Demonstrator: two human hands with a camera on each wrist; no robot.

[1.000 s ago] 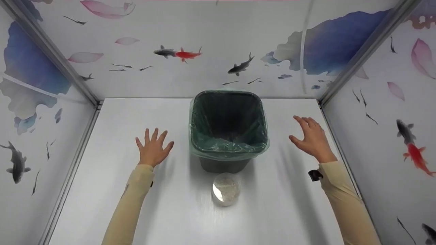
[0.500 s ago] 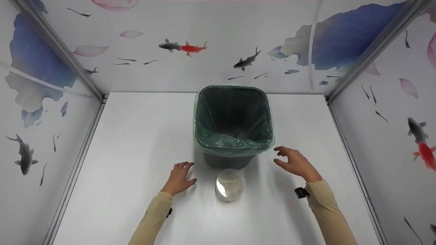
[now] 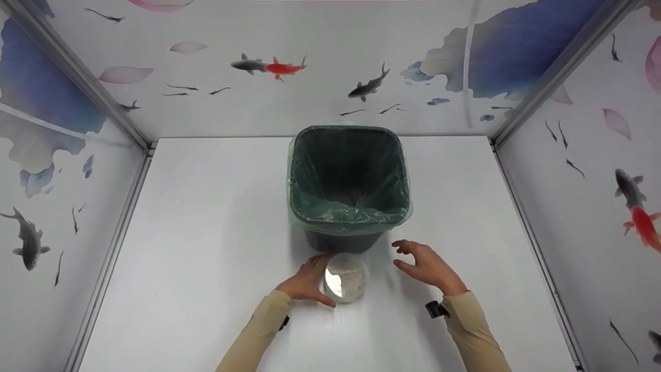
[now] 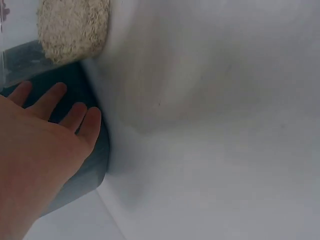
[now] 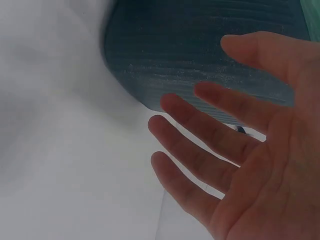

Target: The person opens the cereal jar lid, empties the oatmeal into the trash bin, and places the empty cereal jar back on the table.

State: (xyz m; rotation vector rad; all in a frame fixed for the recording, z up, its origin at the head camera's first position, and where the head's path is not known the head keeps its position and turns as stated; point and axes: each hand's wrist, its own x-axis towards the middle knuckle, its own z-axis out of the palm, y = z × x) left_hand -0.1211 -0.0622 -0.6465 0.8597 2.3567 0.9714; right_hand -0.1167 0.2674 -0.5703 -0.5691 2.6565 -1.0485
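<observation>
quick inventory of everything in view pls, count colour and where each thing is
clear container: one, transparent, on the table, on the near side of the bin
grains: many, pale beige, inside the container
bin: one, dark grey, middle of the table towards the back
liner: one, translucent green, inside the bin and folded over its rim
table: one, white, under everything
walls: three, white with printed fish, petals and blue shapes, left, back and right
sleeves: two, beige, one on each arm
wrist devices: two, black, one at each wrist
left hand: one, bare, at the container's left side
right hand: one, bare, right of the container, apart from it
</observation>
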